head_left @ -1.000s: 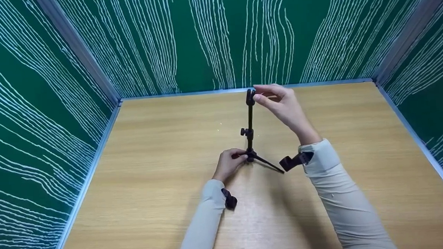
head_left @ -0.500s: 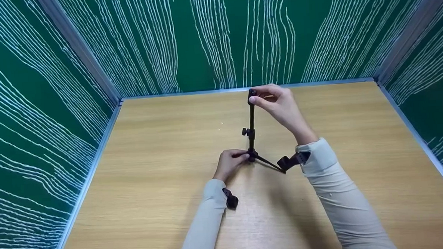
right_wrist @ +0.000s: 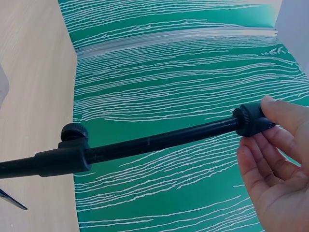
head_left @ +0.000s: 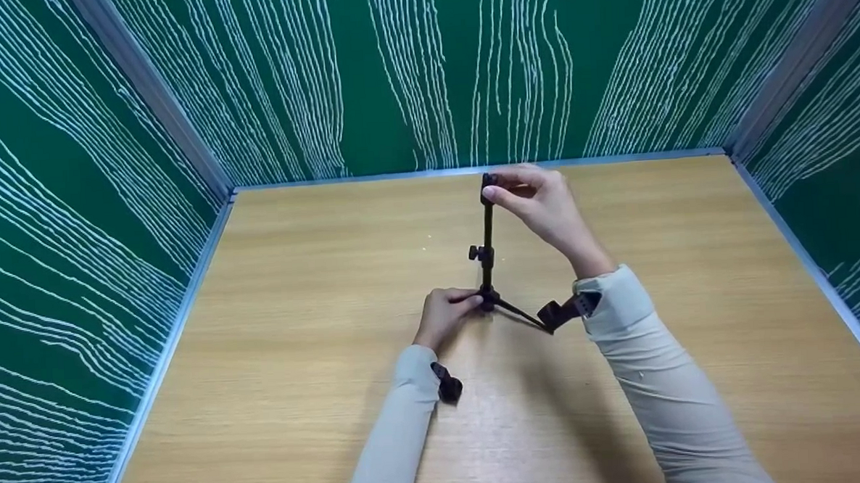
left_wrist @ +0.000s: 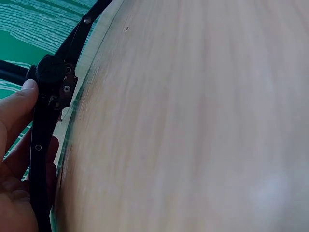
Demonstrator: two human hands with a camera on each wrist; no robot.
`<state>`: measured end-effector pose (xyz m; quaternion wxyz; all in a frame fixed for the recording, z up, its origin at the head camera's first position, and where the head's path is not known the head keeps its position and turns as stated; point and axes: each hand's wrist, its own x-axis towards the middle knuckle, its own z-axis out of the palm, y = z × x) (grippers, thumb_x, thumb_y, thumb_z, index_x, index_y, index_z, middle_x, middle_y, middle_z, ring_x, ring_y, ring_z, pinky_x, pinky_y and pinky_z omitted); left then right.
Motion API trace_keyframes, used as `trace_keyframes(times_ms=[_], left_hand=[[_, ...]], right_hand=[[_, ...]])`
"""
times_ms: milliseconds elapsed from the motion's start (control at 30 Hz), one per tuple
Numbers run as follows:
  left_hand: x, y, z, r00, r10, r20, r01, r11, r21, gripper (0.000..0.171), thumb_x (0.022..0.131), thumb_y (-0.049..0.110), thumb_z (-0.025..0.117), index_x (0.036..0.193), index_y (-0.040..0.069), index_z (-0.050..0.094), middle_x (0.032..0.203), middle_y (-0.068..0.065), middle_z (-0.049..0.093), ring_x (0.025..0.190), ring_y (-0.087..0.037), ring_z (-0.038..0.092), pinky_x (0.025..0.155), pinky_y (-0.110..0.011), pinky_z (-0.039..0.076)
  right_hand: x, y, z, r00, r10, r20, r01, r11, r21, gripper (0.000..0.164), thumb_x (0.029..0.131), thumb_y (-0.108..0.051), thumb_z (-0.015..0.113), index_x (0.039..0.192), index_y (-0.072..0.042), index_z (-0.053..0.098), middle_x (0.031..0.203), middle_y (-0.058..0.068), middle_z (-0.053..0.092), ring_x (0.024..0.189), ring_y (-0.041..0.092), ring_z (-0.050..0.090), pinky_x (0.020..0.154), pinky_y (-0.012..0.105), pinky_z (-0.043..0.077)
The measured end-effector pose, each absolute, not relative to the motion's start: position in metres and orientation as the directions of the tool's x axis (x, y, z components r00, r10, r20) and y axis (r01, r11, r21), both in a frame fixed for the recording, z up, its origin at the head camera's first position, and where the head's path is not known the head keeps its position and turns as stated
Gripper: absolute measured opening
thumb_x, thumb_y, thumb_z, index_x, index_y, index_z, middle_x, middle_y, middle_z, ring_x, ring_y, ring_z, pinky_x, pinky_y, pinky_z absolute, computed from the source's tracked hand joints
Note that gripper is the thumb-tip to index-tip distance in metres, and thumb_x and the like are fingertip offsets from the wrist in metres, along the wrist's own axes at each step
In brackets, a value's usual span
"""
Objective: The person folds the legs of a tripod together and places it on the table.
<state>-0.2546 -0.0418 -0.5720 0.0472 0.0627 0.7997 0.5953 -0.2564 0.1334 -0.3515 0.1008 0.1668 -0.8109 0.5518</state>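
Note:
A small black tripod stand (head_left: 488,224) stands upright near the table's middle. My left hand (head_left: 444,317) pinches it low down at the leg hub, thumb against the joint (left_wrist: 50,70) and fingers behind a leg in the left wrist view. With thumb and fingertips, my right hand (head_left: 548,207) pinches the head (right_wrist: 251,120) at the top of the pole. Partway up the pole sits a collar with a round side knob (right_wrist: 75,131), which neither hand touches. One thin leg (head_left: 524,315) reaches toward the front right; my left hand covers part of the base.
The wooden table (head_left: 299,392) is bounded at the back and sides by green panels (head_left: 374,128) with wavy white lines. Tiny pale specks (head_left: 426,242) lie left of the pole. A black wrist mount (head_left: 567,312) on my right sleeve overlaps the leg's tip.
The tripod's head has turned on its pole, and my right thumb has come across its front. My left hand stays at the hub.

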Motion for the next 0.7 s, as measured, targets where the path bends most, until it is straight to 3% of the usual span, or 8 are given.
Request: trace_keyframes(times_ms=[467,700], left_hand=[[-0.2567,-0.0419,-0.5737,-0.987,0.161,0.003,0.054,0.314,0.948,0.023,0.082,0.022,0.076,0.1,0.009,0.076,0.099,-0.008,0.074,0.098,-0.016,0.07,0.091,-0.025,0.052],[-0.2563,-0.0425,-0.5747,-0.986,0.165,0.003,0.053,0.304,0.951,0.022,0.083,0.021,0.075,0.101,0.008,0.075,0.1,-0.009,0.074,0.098,-0.017,0.07,0.092,-0.026,0.052]], right_hand=[[-0.2566,0.1351,-0.3539,-0.927,-0.165,0.338,-0.375,0.332,-0.866,0.03,0.09,-0.019,0.068,0.112,0.0,0.069,0.112,0.014,0.067,0.086,0.002,0.065,0.079,0.012,0.053],[-0.2572,0.135,-0.3541,-0.924,-0.186,0.334,-0.379,0.328,-0.865,0.029,0.091,-0.017,0.067,0.113,0.001,0.069,0.112,0.015,0.066,0.094,0.018,0.066,0.081,0.012,0.053]])
